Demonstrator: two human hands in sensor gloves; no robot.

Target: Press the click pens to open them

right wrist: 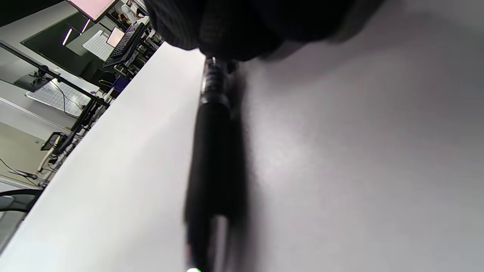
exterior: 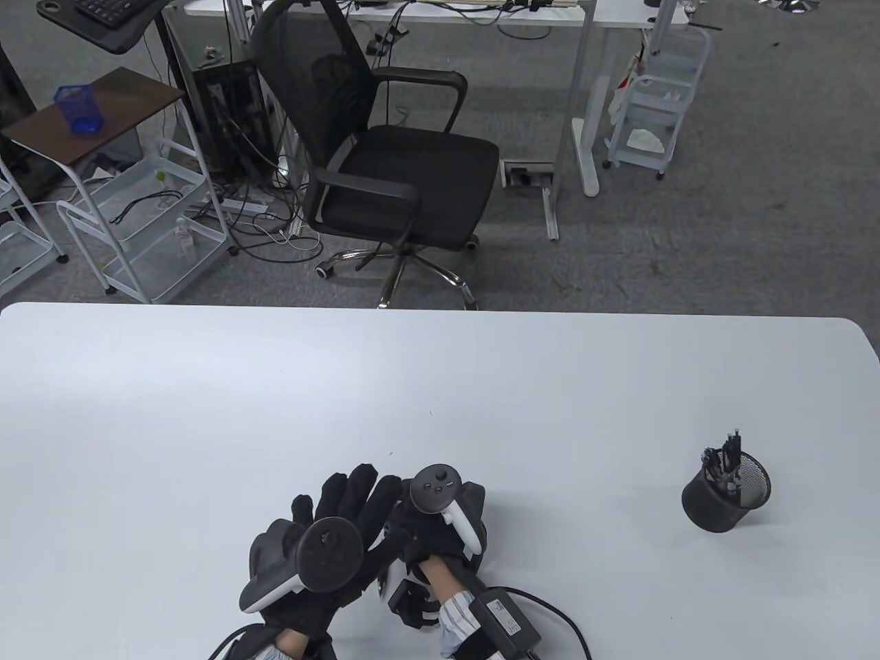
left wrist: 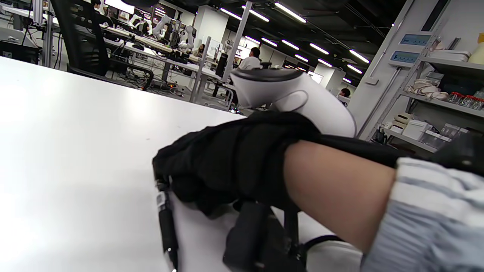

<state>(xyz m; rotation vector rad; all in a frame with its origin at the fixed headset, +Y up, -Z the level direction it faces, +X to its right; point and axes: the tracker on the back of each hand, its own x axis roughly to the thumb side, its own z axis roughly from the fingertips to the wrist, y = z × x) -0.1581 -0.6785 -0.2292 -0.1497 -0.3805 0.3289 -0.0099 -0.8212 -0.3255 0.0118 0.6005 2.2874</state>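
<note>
Right hand [exterior: 440,526]: near the table's front edge, close beside the left hand; fingers curled shut around a pen. Tracker on its back faces up in the table view.
Pen [left wrist: 166,223]: black, held by the right hand. In the left wrist view it sticks down out of the fist, tilted, its tip at the tabletop near that view's bottom edge. In the right wrist view the barrel [right wrist: 211,151] runs away from the gloved fingers [right wrist: 227,30], blurred; the clicker end is hidden inside the fist.
Left hand [exterior: 330,543]: just left of the right hand, fingers spread and extended forward, holding nothing visible. Whether its fingertips touch the right hand cannot be told.
Holder [exterior: 725,491]: black mesh cup, upright on the table well to the right of both hands, with several dark pens [exterior: 725,457] standing in it.
Table [exterior: 440,385]: white, both hands low over its near side.
Chair [exterior: 392,158]: black office chair beyond the far edge of the table.
</note>
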